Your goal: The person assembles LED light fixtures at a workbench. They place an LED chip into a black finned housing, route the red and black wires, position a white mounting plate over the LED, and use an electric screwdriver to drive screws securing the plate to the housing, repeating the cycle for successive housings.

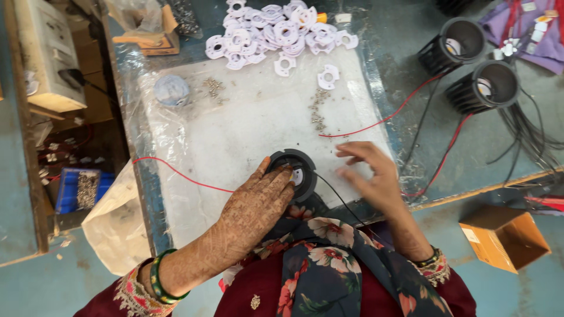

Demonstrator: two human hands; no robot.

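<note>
The left hand point(255, 202) lies palm-down over the black round lamp housing point(294, 172) near the front edge of the worktop point(235, 129), fingers pressed onto its rim to steady it. The right hand point(370, 176) hovers beside it, fingers loosely spread, empty, within reach of the small screws point(318, 114).

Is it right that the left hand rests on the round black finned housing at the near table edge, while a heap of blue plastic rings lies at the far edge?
Not quite. In the head view the left hand does rest on the round black finned housing, but the heap of plastic rings at the far edge is white, not blue.
</note>
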